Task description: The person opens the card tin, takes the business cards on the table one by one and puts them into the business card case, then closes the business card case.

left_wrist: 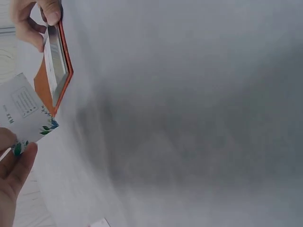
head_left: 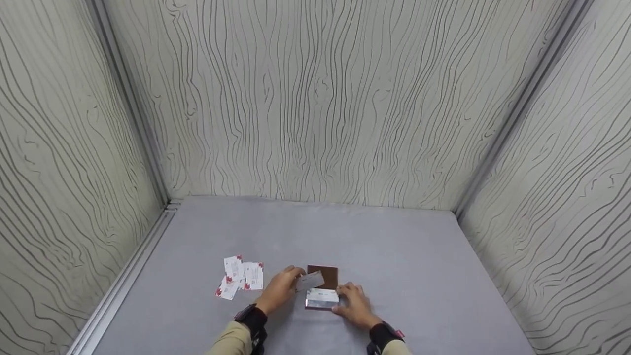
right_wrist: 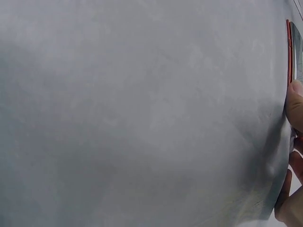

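My left hand [head_left: 279, 291] pinches a white business card [head_left: 309, 281] between thumb and fingers, in front of the brown lid [head_left: 329, 277] of an opened card case. In the left wrist view this card [left_wrist: 21, 101] shows printed text and blue-green leaves at one corner. The case's metal tray [head_left: 319, 303] lies toward me, with a white card [head_left: 323, 294] in it. My right hand [head_left: 356, 305] grips the case by its right side; the left wrist view shows its thumb and fingers [left_wrist: 53, 18] on the case's edge.
Several white cards with red floral corners [head_left: 253, 276] lie overlapping on the left of the grey cloth-covered table [head_left: 404, 256]. Wood-pattern panels [head_left: 315, 98] stand behind and at both sides. A metal rail [head_left: 123, 281] runs along the left edge.
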### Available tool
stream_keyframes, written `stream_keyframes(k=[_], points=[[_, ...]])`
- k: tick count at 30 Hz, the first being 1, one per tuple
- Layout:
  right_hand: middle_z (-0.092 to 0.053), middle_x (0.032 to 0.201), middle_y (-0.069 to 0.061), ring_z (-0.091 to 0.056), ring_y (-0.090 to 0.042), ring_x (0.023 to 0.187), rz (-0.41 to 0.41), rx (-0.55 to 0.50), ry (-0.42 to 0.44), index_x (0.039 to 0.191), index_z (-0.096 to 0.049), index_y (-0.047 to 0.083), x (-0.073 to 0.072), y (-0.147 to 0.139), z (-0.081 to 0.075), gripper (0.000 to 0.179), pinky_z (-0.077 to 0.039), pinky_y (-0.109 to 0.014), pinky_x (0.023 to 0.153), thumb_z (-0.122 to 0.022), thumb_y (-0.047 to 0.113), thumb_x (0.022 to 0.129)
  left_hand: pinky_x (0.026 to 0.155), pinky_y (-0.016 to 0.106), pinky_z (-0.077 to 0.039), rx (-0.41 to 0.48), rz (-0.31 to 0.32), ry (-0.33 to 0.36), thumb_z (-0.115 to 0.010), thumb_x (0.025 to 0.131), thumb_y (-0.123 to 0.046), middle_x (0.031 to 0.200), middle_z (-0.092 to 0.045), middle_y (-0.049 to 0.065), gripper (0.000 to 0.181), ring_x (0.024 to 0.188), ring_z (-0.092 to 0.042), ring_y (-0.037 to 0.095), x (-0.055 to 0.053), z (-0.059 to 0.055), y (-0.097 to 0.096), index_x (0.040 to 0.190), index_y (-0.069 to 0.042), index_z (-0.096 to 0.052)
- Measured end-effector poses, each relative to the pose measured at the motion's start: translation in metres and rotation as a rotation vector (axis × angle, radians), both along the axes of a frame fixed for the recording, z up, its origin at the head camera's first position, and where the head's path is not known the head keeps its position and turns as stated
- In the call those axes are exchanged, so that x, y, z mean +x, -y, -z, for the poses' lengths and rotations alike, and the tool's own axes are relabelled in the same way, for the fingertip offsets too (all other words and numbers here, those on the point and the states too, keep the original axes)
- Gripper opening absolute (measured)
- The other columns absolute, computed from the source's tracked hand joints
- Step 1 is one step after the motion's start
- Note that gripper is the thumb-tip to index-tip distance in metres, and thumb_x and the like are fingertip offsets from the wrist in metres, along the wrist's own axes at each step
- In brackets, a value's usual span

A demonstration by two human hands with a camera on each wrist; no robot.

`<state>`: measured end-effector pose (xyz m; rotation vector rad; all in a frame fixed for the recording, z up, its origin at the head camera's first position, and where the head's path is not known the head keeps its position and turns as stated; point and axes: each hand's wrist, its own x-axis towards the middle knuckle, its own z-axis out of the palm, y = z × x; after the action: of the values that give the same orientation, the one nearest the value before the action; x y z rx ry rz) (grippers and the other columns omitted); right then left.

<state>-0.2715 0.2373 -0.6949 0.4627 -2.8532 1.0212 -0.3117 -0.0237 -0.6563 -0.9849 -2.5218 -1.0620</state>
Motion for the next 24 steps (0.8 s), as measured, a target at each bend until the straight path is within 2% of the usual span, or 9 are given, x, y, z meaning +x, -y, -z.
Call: stream_keyframes(k=[6, 12, 19, 24], points=[[-0.057, 0.119, -0.014, -0.048, -0.037, 0.109, -0.024, 0.015, -0.043, 0.108, -0.066, 0.002, 0.001, -0.001, -0.001, 0.040, -0.043, -0.049, 0.085, -0.081, 0.024, 0.078, 0.076, 0.036, -0.055, 0.004, 0.017, -0.028, -0.060, 0.081, 0.018, 0.098, -0.065, 0.013, 0.031, 0.088, -0.065, 0.023, -0.001, -0.001, -0.015, 0.106, 0.000, -0.063], [-0.058, 0.115, -0.013, -0.050, -0.035, 0.105, -0.035, 0.012, -0.107, 0.105, -0.066, 0.002, 0.002, -0.002, 0.000, 0.039, -0.044, -0.042, 0.084, -0.082, 0.023, 0.077, 0.078, 0.035, -0.054, -0.005, 0.027, -0.005, -0.059, 0.080, 0.018, 0.098, -0.064, 0.011, 0.032, 0.090, -0.064, 0.021, 0.002, -0.002, -0.024, 0.106, -0.001, -0.063], [-0.057, 0.116, -0.013, -0.049, -0.035, 0.106, -0.031, 0.000, -0.082, 0.108, -0.067, 0.001, 0.002, -0.003, 0.000, 0.042, -0.043, -0.042, 0.084, -0.082, 0.024, 0.076, 0.082, 0.036, -0.054, -0.036, 0.022, 0.061, -0.060, 0.084, 0.016, 0.101, -0.065, 0.010, 0.030, 0.093, -0.065, 0.021, 0.003, 0.002, -0.032, 0.107, -0.003, -0.063], [-0.056, 0.116, -0.013, -0.049, -0.035, 0.106, -0.029, -0.006, -0.063, 0.108, -0.066, 0.000, 0.002, -0.003, -0.001, 0.043, -0.043, -0.040, 0.084, -0.082, 0.024, 0.077, 0.082, 0.036, -0.054, -0.055, 0.008, 0.045, -0.062, 0.082, 0.017, 0.100, -0.066, 0.009, 0.031, 0.093, -0.065, 0.022, 0.002, 0.002, -0.036, 0.105, -0.004, -0.064]])
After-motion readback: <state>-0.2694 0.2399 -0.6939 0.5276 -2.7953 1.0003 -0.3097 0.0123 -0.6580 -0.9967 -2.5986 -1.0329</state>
